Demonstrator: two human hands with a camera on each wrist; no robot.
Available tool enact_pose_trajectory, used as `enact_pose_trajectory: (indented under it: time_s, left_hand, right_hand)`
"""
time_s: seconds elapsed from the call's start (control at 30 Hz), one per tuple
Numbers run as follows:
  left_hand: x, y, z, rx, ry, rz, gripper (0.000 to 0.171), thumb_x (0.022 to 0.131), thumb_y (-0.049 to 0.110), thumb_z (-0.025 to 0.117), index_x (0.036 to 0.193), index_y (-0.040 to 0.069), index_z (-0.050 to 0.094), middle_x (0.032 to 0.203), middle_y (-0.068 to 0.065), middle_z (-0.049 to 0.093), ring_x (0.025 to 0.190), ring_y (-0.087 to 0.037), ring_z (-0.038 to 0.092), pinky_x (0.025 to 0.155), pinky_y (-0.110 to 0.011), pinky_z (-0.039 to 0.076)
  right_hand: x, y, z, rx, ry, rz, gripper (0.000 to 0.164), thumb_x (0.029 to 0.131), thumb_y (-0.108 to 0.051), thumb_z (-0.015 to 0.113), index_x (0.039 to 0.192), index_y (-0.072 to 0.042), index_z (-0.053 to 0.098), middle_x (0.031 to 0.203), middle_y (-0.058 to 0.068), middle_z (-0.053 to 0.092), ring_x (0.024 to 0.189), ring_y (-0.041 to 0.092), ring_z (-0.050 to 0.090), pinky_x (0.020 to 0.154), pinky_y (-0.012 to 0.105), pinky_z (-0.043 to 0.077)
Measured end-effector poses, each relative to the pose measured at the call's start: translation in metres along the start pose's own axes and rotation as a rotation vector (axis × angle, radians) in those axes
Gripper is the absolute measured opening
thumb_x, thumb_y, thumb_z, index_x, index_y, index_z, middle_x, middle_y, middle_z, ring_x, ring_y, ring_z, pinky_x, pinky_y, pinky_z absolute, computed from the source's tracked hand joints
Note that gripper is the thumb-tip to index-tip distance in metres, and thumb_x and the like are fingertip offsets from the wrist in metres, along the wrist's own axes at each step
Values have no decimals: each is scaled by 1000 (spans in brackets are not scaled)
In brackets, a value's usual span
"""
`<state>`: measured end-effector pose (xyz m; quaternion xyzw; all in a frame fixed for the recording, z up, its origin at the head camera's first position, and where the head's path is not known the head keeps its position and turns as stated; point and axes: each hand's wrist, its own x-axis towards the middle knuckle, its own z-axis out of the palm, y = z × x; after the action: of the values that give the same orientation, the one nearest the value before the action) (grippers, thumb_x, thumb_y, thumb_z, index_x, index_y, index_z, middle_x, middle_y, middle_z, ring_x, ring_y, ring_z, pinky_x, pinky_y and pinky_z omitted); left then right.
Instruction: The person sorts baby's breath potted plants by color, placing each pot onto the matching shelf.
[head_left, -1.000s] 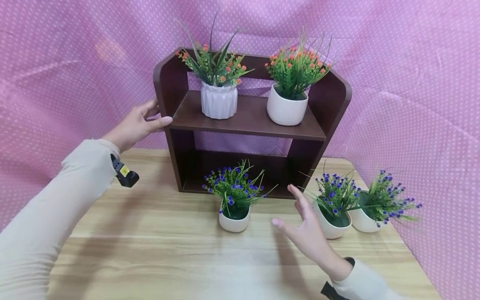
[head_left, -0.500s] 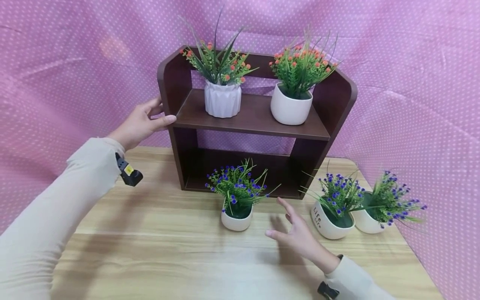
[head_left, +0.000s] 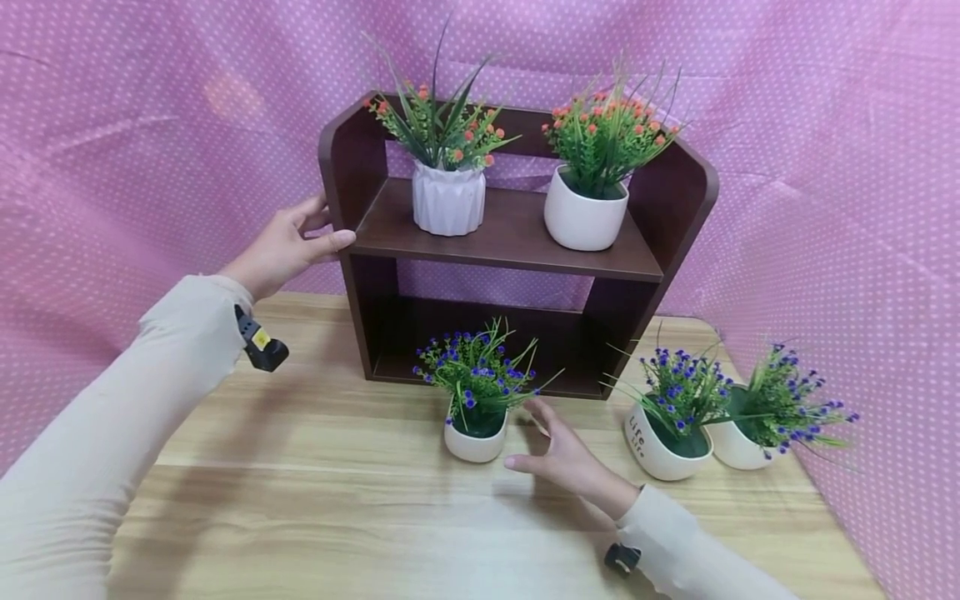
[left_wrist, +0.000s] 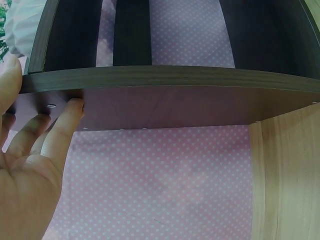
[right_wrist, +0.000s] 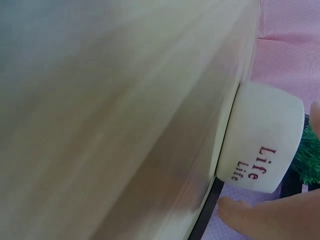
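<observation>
My left hand (head_left: 281, 246) grips the left side panel of a dark brown two-tier wooden shelf (head_left: 517, 225). Its thumb lies over the front edge, and in the left wrist view the fingertips (left_wrist: 75, 105) rest against the panel's outer face. In front of the shelf stands a white pot (head_left: 474, 446) with blue-flowered greenery. My right hand (head_left: 566, 467) is just right of this pot, thumb and fingers spread apart, holding nothing. The right wrist view shows the pot's side printed "Life Life" (right_wrist: 262, 137), with a fingertip (right_wrist: 232, 207) close by.
The upper tier bears a ribbed white pot (head_left: 448, 204) and a smooth white pot (head_left: 585, 217), both with orange flowers. Two more blue-flowered pots, one lettered (head_left: 660, 454) and one behind it (head_left: 738, 446), stand right on the wooden table (head_left: 300, 500). Pink dotted cloth (head_left: 187, 167) hangs behind.
My right hand has moved left, away from the lettered pot at the right and up to the middle blue-flowered pot. The left hand keeps its hold on the shelf.
</observation>
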<state>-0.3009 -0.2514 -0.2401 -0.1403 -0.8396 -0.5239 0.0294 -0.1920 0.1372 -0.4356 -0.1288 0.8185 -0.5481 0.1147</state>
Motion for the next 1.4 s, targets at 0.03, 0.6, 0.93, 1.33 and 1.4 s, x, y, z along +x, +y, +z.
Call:
enact_pose_trajectory:
  time_s: [0.03,0.6,0.93,1.33,1.4]
  left_hand:
    - [0,0,0,-5,-1,2,73,93,28,63,153,26,23,152,-16,35,135,-30,40,92,-24,52]
    - [0,-1,0,-19,3,19,72,93,24,63,153,24,24,152,-16,35,135,-30,40,84,-16,53]
    - [1,-2,3,-27,11,29,71,94,22,63,153,22,25,151,-17,35,132,-29,44,82,-16,54]
    - [1,-6,4,-43,27,54,70,94,20,63,153,21,25,150,-20,35,125,-19,52,81,-16,54]
    - [3,-6,3,-35,21,47,71,94,21,63,153,22,24,151,-19,34,130,-23,47,82,-16,54]
  right_hand:
    - [2,0,2,6,0,9,97,73,-15,84,148,3,25,151,22,33,137,43,30,114,55,24]
    - [12,-11,33,218,101,5,88,71,-3,82,141,2,29,139,29,43,126,44,44,107,55,36]
    - [6,-24,67,295,244,55,93,69,-7,83,141,2,24,136,24,42,125,38,45,111,52,32]
    - [20,-22,81,229,393,112,96,63,-18,89,139,-4,32,132,17,41,123,33,44,113,49,30]
    - [21,-21,78,236,369,96,92,65,-14,88,138,-4,34,133,18,44,123,33,45,112,48,31]
